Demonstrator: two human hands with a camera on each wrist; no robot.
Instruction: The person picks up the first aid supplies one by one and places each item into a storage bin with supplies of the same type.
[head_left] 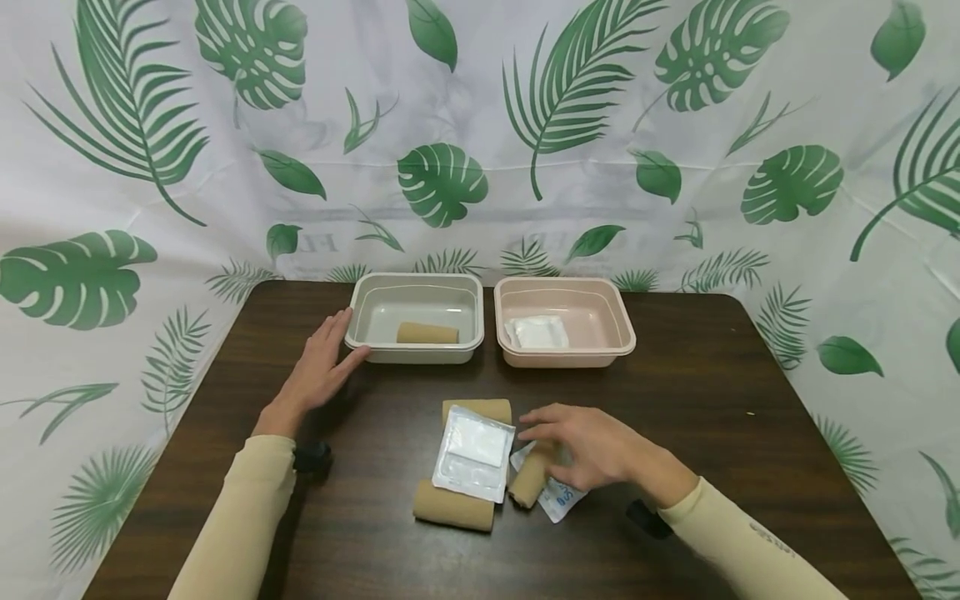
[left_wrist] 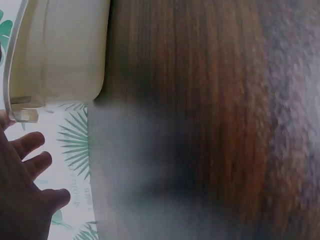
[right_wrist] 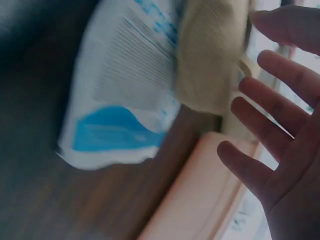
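My left hand (head_left: 315, 375) lies at the left end of a grey plastic bin (head_left: 416, 356), fingers extended along its rim and thumb at the front corner. Over a brown cardboard tube (head_left: 529, 482) hovers my right hand (head_left: 596, 446), its fingers spread and the thumb near the tube's side; the right wrist view shows the fingers not curled round it. Beneath that tube lies a packet (right_wrist: 125, 90) with blue print, partly hidden. Left of it, a white sealed packet (head_left: 468, 471) rests across two more cardboard tubes, one behind (head_left: 491, 408) and one in front (head_left: 453, 507).
Inside the grey bin is a cardboard tube (head_left: 427, 333). A pink bin (head_left: 566, 361) stands to its right with a white packet (head_left: 538, 332) in it. Both are near the back edge of the dark wooden table (head_left: 360, 517), before a leaf-patterned cloth (head_left: 480, 108).
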